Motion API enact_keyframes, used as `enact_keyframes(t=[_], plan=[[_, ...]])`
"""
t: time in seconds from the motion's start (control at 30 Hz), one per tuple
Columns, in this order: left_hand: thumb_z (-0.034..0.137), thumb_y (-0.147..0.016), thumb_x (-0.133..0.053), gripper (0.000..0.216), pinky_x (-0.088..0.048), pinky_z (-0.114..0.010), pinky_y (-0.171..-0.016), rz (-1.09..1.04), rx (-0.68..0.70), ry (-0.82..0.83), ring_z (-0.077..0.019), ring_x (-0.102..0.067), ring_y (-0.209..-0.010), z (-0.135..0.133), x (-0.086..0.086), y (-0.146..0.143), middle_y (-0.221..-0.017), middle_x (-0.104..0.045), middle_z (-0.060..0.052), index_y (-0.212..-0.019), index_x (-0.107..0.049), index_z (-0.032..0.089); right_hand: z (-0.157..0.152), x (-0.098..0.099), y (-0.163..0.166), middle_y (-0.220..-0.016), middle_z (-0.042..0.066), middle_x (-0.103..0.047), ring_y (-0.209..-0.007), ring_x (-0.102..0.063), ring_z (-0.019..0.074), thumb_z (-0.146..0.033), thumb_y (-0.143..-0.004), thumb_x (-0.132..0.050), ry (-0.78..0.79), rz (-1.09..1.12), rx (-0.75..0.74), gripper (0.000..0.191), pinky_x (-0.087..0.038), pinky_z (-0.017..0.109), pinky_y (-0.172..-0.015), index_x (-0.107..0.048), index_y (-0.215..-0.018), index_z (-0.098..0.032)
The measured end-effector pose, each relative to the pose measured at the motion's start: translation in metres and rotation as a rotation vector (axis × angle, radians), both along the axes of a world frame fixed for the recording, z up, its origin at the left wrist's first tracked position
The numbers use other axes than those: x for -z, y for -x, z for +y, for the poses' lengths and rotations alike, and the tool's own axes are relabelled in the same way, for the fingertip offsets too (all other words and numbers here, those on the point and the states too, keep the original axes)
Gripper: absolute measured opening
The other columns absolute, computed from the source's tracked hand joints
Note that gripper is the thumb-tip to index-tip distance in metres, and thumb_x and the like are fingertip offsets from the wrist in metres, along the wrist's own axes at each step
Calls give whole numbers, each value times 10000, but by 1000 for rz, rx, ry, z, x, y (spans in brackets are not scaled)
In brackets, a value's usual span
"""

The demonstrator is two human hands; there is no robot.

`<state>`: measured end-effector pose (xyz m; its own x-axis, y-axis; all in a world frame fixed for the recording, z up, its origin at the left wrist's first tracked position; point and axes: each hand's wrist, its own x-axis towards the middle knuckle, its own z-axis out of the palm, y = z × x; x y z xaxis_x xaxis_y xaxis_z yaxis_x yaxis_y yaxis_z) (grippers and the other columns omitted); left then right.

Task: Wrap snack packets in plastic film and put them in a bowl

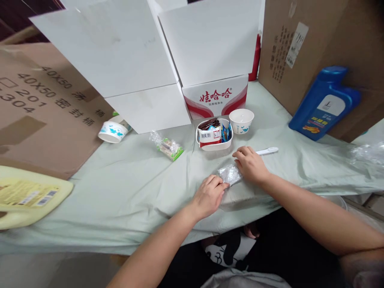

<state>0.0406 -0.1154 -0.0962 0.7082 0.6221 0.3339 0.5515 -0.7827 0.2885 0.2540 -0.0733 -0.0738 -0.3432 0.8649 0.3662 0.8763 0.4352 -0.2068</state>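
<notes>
A crinkled bundle of clear plastic wrapping [229,174] lies near the front edge of the cloth-covered table. What it may contain cannot be made out. My left hand [210,193] grips its near left end with curled fingers. At the far right end, my right hand [250,163] has its fingers bent and closed on the plastic. A white plastic handle [268,151] sticks out beyond my right hand on the table, and its other end is hidden. Behind the bundle stands a white tub [216,147] with packaged snacks in it.
A paper bowl [241,120] stands beside the tub; another bowl [113,132] is tipped at the left. A green snack packet [169,149] lies between them. White boxes [214,98] form the back. Cartons [45,104], a blue bottle [325,105] and a yellow jug [33,197] flank the sides.
</notes>
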Motion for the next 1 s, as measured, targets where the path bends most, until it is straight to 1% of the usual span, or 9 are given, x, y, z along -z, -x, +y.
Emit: enact_keyframes(t=[0.1, 0.2, 0.4, 0.53, 0.63, 0.73, 0.8, 0.9, 1.0], plan=[[97, -856, -481, 308, -520, -409, -830, 18, 3, -11, -230, -523, -920, 1, 1, 1, -936, -589, -87, -1120, -627, 157, -6, 3, -1, -1059, 122, -627, -990, -538, 248, -171, -918, -472, -3, 79, -230, 235, -456, 383, -876, -659, -1061, -172], [114, -859, -492, 234, -516, -418, -846, 23, -4, -29, -235, -524, -933, 3, 3, 2, -937, -591, -91, -1037, -640, 151, -13, 12, 7, -1151, 120, -631, -1030, -537, 252, -185, -918, -491, 85, -10, -425, 284, -454, 417, -903, -648, -1152, -162], [123, -866, -500, 230, -515, -405, -846, 0, 8, -30, -226, -541, -937, 4, 0, 4, -931, -597, -74, -1043, -633, 181, -18, 15, 7, -1228, 154, -620, -1103, -529, 265, -180, -909, -511, 119, -32, -479, 345, -447, 456, -946, -622, -1233, -144], [113, -855, -510, 259, -515, -394, -836, -9, 25, -17, -226, -541, -950, 1, -1, 7, -961, -599, -76, -1070, -631, 191, -17, 12, 2, -1080, 134, -681, -990, -590, 228, -118, -897, -498, 155, 32, -505, 274, -492, 377, -876, -699, -1080, -151], [132, -857, -511, 236, -513, -393, -831, -22, 30, 9, -221, -541, -936, 1, 0, 9, -934, -596, -70, -1047, -634, 201, 6, 0, -10, -1017, 119, -702, -943, -612, 223, -120, -899, -466, 81, 140, -410, 286, -501, 368, -843, -714, -1031, -176], [126, -847, -512, 233, -508, -386, -827, -39, 32, 23, -217, -537, -931, 2, 1, 8, -928, -593, -66, -1033, -631, 201, 55, -30, -29, -1123, 136, -675, -1064, -575, 260, -198, -930, -410, -152, 217, -90, 330, -443, 427, -948, -704, -1078, -173], [114, -838, -518, 229, -502, -377, -825, -47, 34, 28, -214, -531, -926, 4, 1, 8, -933, -594, -66, -1021, -629, 196, 94, -52, -40, -1193, 155, -640, -1134, -531, 277, -234, -947, -358, -210, 173, 88, 391, -396, 426, -998, -682, -1143, -137], [113, -845, -525, 203, -494, -357, -807, -39, 44, 33, -209, -526, -901, 6, 1, 7, -911, -592, -65, -1000, -631, 188, 143, -71, -43, -1335, 167, -552, -1254, -440, 292, -310, -974, -300, -24, -23, 252, 475, -333, 413, -1048, -584, -1295, -106], [142, -864, -530, 192, -491, -348, -794, -36, 53, 33, -208, -528, -896, 8, 1, 8, -902, -587, -68, -1020, -632, 188, 171, -67, -35, -1295, 186, -584, -1224, -488, 325, -537, -959, -312, 273, -193, 263, 599, -347, 443, -1022, -628, -1246, -116]])
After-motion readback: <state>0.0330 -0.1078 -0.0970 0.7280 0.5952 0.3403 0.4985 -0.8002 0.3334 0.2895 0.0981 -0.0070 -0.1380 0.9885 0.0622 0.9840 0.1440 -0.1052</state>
